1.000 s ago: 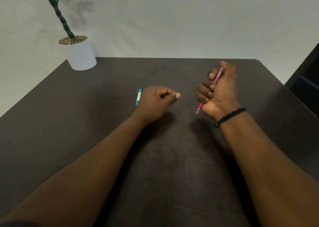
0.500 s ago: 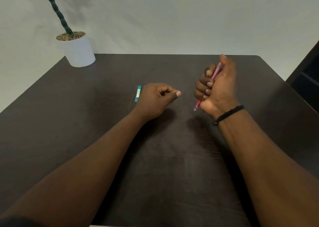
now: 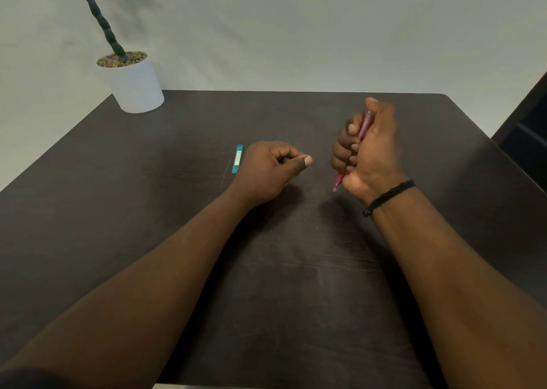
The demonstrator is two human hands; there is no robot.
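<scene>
My right hand (image 3: pixel 370 154) grips a pink pen (image 3: pixel 361 132) in a fist above the dark table (image 3: pixel 183 140), thumb on its upper end. The pen's tip (image 3: pixel 336 188) sticks out below the hand and points down at the table. My left hand (image 3: pixel 270 171) rests on the table with its fingers curled in and the thumb stretched toward the right hand; nothing shows in it. A small teal case (image 3: pixel 238 159) lies flat just left of my left hand. A thin pale stick (image 3: pixel 225 172), perhaps a pencil lead, lies beside the case.
A white pot (image 3: pixel 133 88) with a green plant stands at the table's back left corner. A dark piece of furniture (image 3: pixel 527 134) is past the right edge. A pale wall runs behind the table.
My right hand has stayed near the same spot, gripping the pen. The view has tilted slightly. The left hand has not moved.
</scene>
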